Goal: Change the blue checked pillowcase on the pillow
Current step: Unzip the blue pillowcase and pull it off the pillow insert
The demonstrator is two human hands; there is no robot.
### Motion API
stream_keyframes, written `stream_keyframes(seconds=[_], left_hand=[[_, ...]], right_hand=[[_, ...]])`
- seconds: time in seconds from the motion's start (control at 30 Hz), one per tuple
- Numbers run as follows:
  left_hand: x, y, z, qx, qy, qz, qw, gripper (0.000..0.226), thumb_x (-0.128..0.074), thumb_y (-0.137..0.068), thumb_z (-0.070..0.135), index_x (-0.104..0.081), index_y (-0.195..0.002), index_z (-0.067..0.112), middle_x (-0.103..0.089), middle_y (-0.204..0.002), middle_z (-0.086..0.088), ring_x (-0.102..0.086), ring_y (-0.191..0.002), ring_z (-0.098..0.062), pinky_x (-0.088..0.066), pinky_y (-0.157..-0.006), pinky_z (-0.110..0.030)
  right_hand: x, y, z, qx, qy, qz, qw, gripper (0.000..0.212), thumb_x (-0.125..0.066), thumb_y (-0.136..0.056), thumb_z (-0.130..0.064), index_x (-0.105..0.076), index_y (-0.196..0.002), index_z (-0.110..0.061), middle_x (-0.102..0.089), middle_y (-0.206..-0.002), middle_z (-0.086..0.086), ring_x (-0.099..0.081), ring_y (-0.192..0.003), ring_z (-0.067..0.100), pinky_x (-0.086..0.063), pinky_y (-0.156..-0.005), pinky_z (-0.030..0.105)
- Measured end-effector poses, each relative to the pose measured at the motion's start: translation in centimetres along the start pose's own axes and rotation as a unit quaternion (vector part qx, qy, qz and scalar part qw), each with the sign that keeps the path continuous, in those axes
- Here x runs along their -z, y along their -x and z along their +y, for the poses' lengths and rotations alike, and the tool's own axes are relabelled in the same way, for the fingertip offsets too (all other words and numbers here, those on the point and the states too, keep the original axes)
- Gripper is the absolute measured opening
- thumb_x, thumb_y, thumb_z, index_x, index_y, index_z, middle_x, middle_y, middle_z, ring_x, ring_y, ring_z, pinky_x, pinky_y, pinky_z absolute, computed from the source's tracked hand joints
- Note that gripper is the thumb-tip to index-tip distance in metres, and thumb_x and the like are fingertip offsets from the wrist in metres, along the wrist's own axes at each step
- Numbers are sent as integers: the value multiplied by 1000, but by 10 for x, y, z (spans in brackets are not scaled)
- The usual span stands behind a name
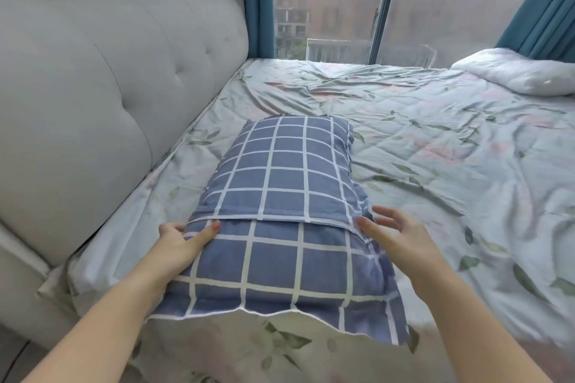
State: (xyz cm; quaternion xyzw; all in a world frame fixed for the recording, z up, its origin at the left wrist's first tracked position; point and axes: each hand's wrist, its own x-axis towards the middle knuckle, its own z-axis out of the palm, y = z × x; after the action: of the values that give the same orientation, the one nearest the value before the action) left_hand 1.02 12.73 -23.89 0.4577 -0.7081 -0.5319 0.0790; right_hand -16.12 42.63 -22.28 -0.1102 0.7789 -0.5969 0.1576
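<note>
bedsheet [404, 149] bears the checked pillowcase [280, 171], pillow hidden inside.

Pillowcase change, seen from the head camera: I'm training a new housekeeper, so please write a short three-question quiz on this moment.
1. True or false: the blue checked pillowcase lies on the floor.
2. Which hand has its thumb laid on top of the pillowcase?
A. left hand
B. right hand
C. neither
3. Fill in: left of the pillowcase stands the padded grey ____.

Key
1. False: it lies on the bed.
2. A. The right hand's fingers are spread at the opposite edge.
3. headboard
</note>
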Motion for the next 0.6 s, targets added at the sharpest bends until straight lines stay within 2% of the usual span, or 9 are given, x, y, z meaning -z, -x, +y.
stream_keyframes(seconds=[0.07, 0.17, 0.23, 0.27, 0.33, 0.37, 0.5, 0.6], left_hand=[[-2, 1, 0, -36, 20, 10, 999, 81, -72, -74, 59, -26, -134, 30, -52, -133, -10, -58, -104, -27, -48, -88, -39], [0, 7, 5, -123, 54, -16, 991, 64, -76, -77, 45, -41, -132, 41, -48, -131, 8, -57, -102, -11, -49, -78, -26], [4, 7, 7, -172, 38, -29, 984, 56, -78, -76, 41, -52, -125, 47, -50, -131, 17, -55, -114, -7, -48, -91, -26], [6, 7, 7, -201, 9, -29, 979, 56, -79, -75, 40, -55, -126, 48, -49, -134, 21, -50, -122, -3, -42, -99, -25], [8, 7, 8, -279, -65, -26, 958, 58, -82, -74, 36, -57, -125, 49, -46, -135, 34, -37, -125, 16, -29, -102, -15], [7, 6, 8, -317, -97, -29, 943, 57, -82, -73, 36, -59, -124, 50, -46, -134, 38, -34, -124, 20, -27, -101, -11], [-9, 4, 15, -404, -102, -34, 908, 45, -82, -73, 31, -69, -114, 42, -59, -121, 34, -42, -125, 11, -27, -99, -1], [-20, -2, 21, -426, -115, -34, 897, 43, -84, -71, 32, -71, -111, 41, -64, -111, 29, -44, -118, 9, -28, -95, 0]], right_hand=[[8, 5, -2, 36, 19, 12, 999, 51, -81, -66, -51, -68, -111, -31, -69, -114, -9, -62, -107, 10, -47, -79, 27], [8, 4, -2, 105, 43, 26, 993, 29, -85, -73, -32, -74, -99, -30, -74, -97, -10, -68, -96, 7, -51, -79, 27], [2, 1, 0, 135, 74, 19, 988, 23, -85, -74, -21, -75, -94, -27, -75, -93, -11, -70, -87, 6, -52, -74, 26], [-1, -1, 2, 144, 91, 17, 985, 22, -85, -74, -20, -75, -92, -28, -74, -94, -12, -69, -85, 4, -52, -73, 25], [-7, -3, 2, 167, 114, 12, 979, 22, -85, -73, -20, -76, -91, -30, -72, -98, -15, -67, -87, -1, -54, -75, 26], [-11, -4, 1, 181, 115, 8, 977, 23, -85, -73, -20, -76, -91, -30, -71, -99, -16, -65, -89, -2, -54, -77, 26], [-31, -9, 0, 222, 105, -16, 969, 25, -86, -72, -21, -77, -93, -30, -71, -100, -15, -64, -96, 3, -50, -82, 25], [-41, -12, 3, 264, 153, -13, 952, 26, -87, -69, -24, -79, -93, -27, -70, -99, -15, -65, -96, 3, -46, -84, 15]])
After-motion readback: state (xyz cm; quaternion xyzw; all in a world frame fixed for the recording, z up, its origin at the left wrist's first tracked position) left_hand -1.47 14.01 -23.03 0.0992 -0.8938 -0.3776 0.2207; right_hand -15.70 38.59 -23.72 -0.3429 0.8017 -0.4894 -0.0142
